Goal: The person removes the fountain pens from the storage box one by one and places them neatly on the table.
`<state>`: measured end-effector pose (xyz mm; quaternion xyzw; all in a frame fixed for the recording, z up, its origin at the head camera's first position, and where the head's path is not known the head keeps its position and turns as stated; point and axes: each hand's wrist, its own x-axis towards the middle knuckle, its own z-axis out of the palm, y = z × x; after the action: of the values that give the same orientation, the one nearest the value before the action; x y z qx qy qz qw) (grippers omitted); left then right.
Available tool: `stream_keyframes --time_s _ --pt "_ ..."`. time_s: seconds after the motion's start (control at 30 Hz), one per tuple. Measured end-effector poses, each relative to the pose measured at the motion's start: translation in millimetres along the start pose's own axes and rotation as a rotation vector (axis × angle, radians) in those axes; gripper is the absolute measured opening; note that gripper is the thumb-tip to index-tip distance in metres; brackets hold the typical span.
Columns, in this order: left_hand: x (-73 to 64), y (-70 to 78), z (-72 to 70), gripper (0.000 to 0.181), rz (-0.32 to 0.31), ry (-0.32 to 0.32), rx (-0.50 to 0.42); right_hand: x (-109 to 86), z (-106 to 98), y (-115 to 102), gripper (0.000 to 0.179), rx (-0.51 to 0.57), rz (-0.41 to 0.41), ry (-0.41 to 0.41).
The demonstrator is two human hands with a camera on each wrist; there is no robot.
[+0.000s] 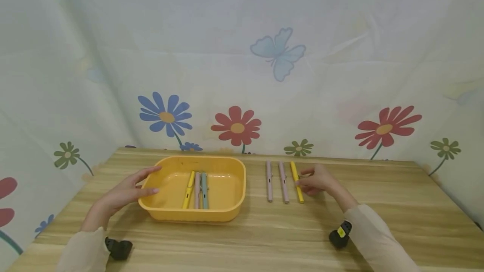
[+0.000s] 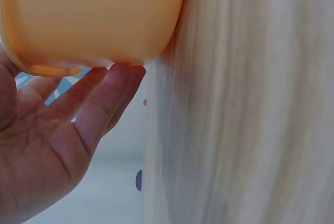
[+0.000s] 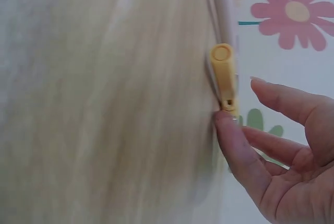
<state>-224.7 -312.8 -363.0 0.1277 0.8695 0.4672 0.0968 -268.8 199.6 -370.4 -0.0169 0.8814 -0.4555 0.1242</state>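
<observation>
My left hand (image 1: 126, 190) holds the left end of a yellow plastic basin (image 1: 242, 188). Its thumb reaches over the rim, while in the left wrist view the fingers (image 2: 104, 98) rest against the outer wall. Inside lie a yellow pen (image 1: 188, 190), a pale pink pen (image 1: 197, 190) and a grey-green pen (image 1: 204, 190), side by side. My right hand (image 1: 318, 181) is beside another yellow pen (image 1: 296, 181) on the table. One fingertip touches this pen's side in the right wrist view; another finger stands apart from it.
Two pale purple pens, the left one (image 1: 269, 181) and the middle one (image 1: 283, 182), lie roughly parallel to the yellow pen on the wooden table (image 1: 264, 238). A flower-printed cloth (image 1: 325, 95) hangs behind the table's back edge.
</observation>
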Motion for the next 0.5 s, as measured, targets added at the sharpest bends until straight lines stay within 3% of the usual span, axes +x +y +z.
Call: stream_keyframes --time_s 0.27,0.5 --pt "0.4 -0.1 -0.6 0.07 0.007 0.003 0.003 -18.5 -7.2 -5.7 0.054 0.064 -0.056 0.009" --pt "0.6 -1.4 -0.2 0.07 0.0 0.0 0.004 -30.9 -1.7 -24.6 0.053 0.09 -0.162 0.017"
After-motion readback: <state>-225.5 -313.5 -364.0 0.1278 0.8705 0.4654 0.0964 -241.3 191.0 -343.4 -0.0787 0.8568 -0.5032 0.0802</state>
